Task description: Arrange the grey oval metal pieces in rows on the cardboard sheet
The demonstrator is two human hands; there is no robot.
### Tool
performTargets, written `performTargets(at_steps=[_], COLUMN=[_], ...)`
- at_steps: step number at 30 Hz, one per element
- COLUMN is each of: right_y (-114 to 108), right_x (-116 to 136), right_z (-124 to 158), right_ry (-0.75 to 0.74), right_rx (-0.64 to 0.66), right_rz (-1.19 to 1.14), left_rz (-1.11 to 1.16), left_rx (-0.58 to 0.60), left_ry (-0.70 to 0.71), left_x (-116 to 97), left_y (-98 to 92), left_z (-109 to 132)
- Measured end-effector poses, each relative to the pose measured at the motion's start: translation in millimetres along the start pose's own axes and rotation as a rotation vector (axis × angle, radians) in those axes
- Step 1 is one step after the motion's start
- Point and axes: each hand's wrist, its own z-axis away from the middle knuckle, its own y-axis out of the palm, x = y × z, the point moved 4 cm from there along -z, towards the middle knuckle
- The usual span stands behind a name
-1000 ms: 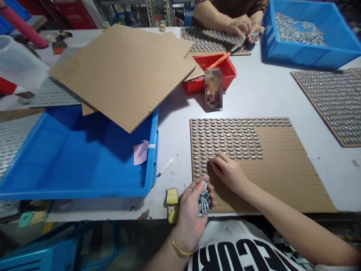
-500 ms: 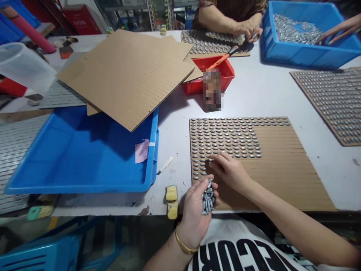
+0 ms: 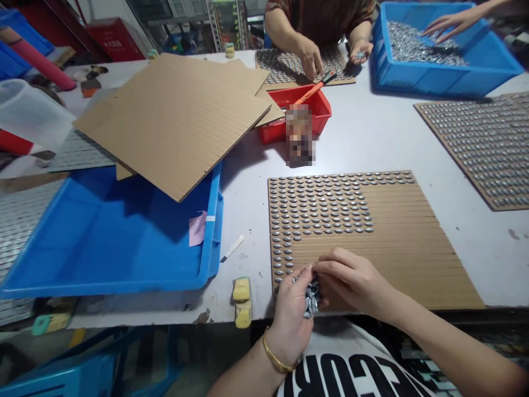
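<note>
At the near left corner of the board (image 3: 417,242), the person's left hand (image 3: 291,311) is cupping a clump of silver pieces (image 3: 312,303), fingers curled around them. Over the board's near left part, the right hand (image 3: 353,275) is holding its fingertips together against the left hand's; whether a piece is between them cannot be told.

The board is lying flat on the bench (image 3: 363,132), partly covered. Its near middle and right side are showing bare; a narrow strip of laid pieces (image 3: 320,207) is running down its left edge. Farther up, a solid block is filling the left and middle, and the rows at the far edge are stretching almost to the right corner. A large share is remaining uncovered, perhaps about half.

Left of the board, yellow blocks (image 3: 242,303) are sitting at the bench edge, with a blue tray (image 3: 103,284) and cardboard sheets (image 3: 173,116) farther left. Right of the board, another covered board (image 3: 475,149) is lying. Beyond it, a red bin (image 3: 273,134) is standing, and farther off a co-worker's hand (image 3: 360,51) is holding more pieces. Beyond the board to the right, another person's hand (image 3: 448,25) is hanging over a blue crate (image 3: 446,81) of pieces.
</note>
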Motion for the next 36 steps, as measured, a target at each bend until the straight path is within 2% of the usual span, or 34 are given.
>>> performTargets(at_steps=[4, 8, 10, 12, 15, 18, 25, 31, 34, 36], right_y=[-2.7, -3.3, -3.0, -2.7, 2.3, 13.8, 30.8, 34.0, 33.8, 25.6], right_x=[-2.8, -5.6, -10.8, -19.0, -34.6, -47.5, -55.7, -57.4, -59.6, -53.4], right_z=[2.5, 4.9, 4.4, 1.3, -7.2, -16.3, -20.4, -24.0, -26.7, -24.5], right_ry=[-0.110, -0.187, -0.157, -0.093, 0.015, 0.057, 0.048, 0.041, 0.064, 0.081], right_rx=[-0.018, 0.048, 0.056, -0.003, -0.109, -0.144, -0.071, -0.028, -0.011, -0.037], right_rz=[0.210, 0.188, 0.161, 0.142, 0.123, 0.127, 0.256, 0.402, 0.391, 0.329], left_rz=[-0.004, 0.021, 0.067, 0.119, 0.145, 0.104, 0.030, 0.001, 0.015, 0.046], left_rx=[-0.001, -0.023, -0.067, -0.093, -0.068, -0.047, 0.018, 0.091, 0.120, 0.099], left_ry=[-0.012, -0.062, -0.131, -0.183, -0.187, -0.177, -0.167, -0.169, -0.166, -0.155], left_x=[5.2, 7.6, 9.5, 10.1, 8.1, 6.7, 3.7, 5.8, 2.2, -4.8], left_y=[3.0, 4.6, 3.8, 3.6, 5.1, 5.6, 8.1, 3.2, 0.7, -2.5], left_z=[-3.7, -6.0, -7.1, -8.2, -8.6, -4.9, 9.4, 12.2, 16.2, 21.5])
